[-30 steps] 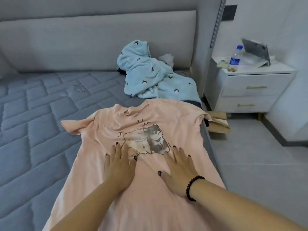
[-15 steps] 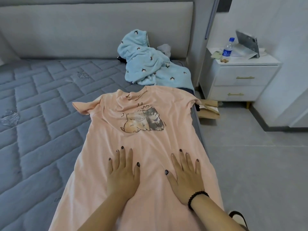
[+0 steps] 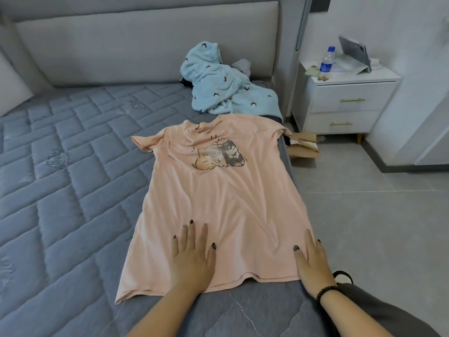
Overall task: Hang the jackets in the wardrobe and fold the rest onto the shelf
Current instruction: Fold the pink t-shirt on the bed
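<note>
Now both hands flat near tee [image 3: 218,190] hem.

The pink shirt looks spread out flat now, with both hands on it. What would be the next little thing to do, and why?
Probably fold one side in, starting with the sleeve on the left. The shirt lies face up and mostly smooth on the mattress, with the left hand and right hand pressing flat near its hem, so smoothing seems about done.
</note>
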`<state>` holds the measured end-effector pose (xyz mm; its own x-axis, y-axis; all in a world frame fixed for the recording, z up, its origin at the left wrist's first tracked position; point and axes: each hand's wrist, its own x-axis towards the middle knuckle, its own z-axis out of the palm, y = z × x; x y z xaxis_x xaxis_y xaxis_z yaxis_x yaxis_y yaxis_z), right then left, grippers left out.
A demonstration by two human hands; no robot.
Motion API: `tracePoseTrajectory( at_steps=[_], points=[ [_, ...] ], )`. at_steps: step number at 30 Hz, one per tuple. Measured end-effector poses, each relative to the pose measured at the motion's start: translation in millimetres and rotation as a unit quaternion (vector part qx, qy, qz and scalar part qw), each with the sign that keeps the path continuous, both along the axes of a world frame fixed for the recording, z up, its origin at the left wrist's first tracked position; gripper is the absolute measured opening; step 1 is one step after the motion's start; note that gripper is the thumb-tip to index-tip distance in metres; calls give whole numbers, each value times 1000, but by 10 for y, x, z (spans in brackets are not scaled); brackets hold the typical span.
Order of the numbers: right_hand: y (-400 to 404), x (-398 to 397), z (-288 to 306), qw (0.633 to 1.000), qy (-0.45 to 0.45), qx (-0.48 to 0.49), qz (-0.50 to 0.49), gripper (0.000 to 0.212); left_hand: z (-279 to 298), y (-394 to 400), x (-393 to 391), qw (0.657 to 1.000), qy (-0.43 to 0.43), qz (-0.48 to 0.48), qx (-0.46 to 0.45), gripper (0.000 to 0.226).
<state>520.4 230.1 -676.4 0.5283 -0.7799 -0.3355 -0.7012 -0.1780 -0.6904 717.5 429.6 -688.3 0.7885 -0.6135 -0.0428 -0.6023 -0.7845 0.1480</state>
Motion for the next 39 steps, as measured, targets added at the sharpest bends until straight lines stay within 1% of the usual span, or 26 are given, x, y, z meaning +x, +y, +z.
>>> tracePoseTrajectory(
  at_steps=[1,2,4,6,7,9,10,12,13,15,16,17,18,19,20,21,23,26,30,32,35,36,37,38,39],
  points=[
    [-31,-17,12,997,-38,45,-44,60,31,43,-2,1000,4,6,2,65],
    [-67,-31,34,992,-57,74,-81,56,41,95,0,1000,9,20,2,68],
    [-134,-67,58,985,-71,81,-136,42,75,220,-3,997,11,79,-19,72],
    [-134,-102,92,976,-88,85,-180,35,126,394,3,988,13,147,-39,66],
    [-131,-116,76,972,-93,89,-197,37,135,494,20,984,7,172,-46,62],
    [-119,-142,52,966,-88,114,-216,54,160,694,61,977,6,208,-50,62],
    [-119,-140,27,960,-79,143,-226,65,168,772,83,972,8,227,-56,63],
    [-153,-132,-59,935,-86,232,-256,84,244,861,99,961,20,265,-74,64],
    [-204,-137,-160,924,-97,257,-266,86,287,893,113,954,27,286,-80,64],
    [-393,-196,-525,916,-134,243,-289,76,322,954,162,940,56,323,-98,63],
    [-460,-220,-614,911,-152,234,-304,69,338,986,203,929,88,336,-126,59],
    [-429,-238,-539,905,-159,231,-319,58,368,1022,228,916,119,349,-160,50],
    [-333,-239,-330,895,-175,230,-340,48,403,1053,233,906,145,351,-186,39],
    [-251,-255,-149,889,-183,228,-353,45,435,1081,221,905,163,341,-198,30],
    [-176,-262,43,889,-181,213,-363,43,455,1106,210,910,172,320,-200,24],
    [-130,-276,189,893,-175,192,-367,40,473,1134,195,914,173,302,-206,21],
    [-129,-307,288,904,-169,137,-368,37,523,1215,172,917,170,288,-216,20],
    [-122,-350,387,923,-138,84,-349,36,585,1422,190,923,157,294,-193,23],
    [-82,-433,429,936,-75,78,-334,37,656,1659,165,938,179,271,-116,19],
    [-61,-437,400,948,-57,54,-309,35,652,1711,138,940,186,271,-89,20],
    [2,-400,387,965,-7,14,-262,34,658,1720,27,945,170,271,-61,16],
    [38,-387,389,972,36,-10,-231,35,657,1713,-28,947,151,278,-49,16],
    [94,-379,400,975,110,-42,-186,36,657,1703,-90,955,110,274,-17,17],
    [169,-373,422,967,201,-85,-132,36,637,1684,-139,965,52,256,34,24],
    [242,-369,439,950,273,-131,-81,36,595,1649,-154,970,-1,230,79,40]
  ],
)
